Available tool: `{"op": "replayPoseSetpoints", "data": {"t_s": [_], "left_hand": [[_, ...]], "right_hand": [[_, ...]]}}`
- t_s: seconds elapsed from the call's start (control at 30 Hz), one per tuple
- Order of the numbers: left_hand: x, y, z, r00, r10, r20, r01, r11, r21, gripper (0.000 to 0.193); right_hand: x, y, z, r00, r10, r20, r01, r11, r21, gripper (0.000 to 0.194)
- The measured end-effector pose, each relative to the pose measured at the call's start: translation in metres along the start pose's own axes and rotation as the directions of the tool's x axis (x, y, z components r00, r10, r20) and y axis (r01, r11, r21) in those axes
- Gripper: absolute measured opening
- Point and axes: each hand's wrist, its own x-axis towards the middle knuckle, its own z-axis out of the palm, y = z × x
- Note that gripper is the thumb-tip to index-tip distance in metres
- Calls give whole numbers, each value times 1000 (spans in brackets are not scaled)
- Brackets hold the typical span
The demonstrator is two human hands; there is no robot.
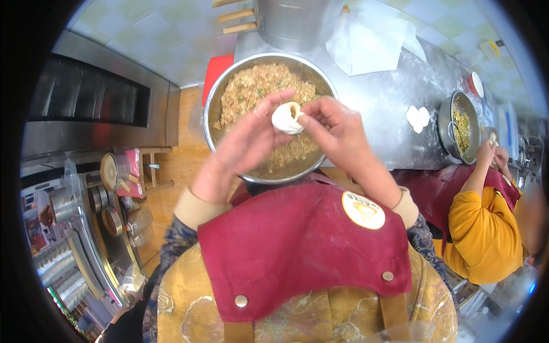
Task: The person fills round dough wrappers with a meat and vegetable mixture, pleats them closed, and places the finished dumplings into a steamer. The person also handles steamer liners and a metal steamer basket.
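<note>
A white dough bun with a small opening at its top (pixel 286 119) is held between my two hands above a large steel bowl (pixel 207 124). Ground meat filling with green bits (pixel 257 83) lies in that bowl. My left hand (pixel 253 137) cups the bun from the left, its fingers partly behind it. The thumb and fingers of my right hand (pixel 339 128) pinch the dough edge at the bun's right side. A little filling seems to show inside the opening.
Right of the bowl, dough rounds (pixel 417 118) lie on the floured steel table (pixel 377 98). A co-worker in yellow sleeves (pixel 484 231) works beside a bowl of chopped filling (pixel 446 128). A tall metal pot (pixel 296 25) and white sheets (pixel 377 43) stand or lie behind.
</note>
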Motion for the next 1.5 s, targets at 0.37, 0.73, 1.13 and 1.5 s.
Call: {"op": "replayPoseSetpoints", "data": {"t_s": [0.37, 0.73, 1.13, 1.5], "left_hand": [[15, -36, 2, 938, 176, -298, -134, 978, 158, 47], [18, -36, 1, 927, 105, -360, 12, 951, 310, 52], [19, -28, 0, 923, -103, -372, 207, 945, 252, 53], [8, -30, -5, 928, -130, -349, 257, 902, 347, 58]], "right_hand": [[-3, 22, 15, 988, -146, -46, 140, 983, -121, 10], [-6, 21, 12, 992, -127, -7, 124, 980, -158, 12], [-8, 34, 11, 976, -210, 54, 217, 950, -224, 10], [-16, 24, 13, 964, -256, 77, 266, 941, -208, 11]]}}
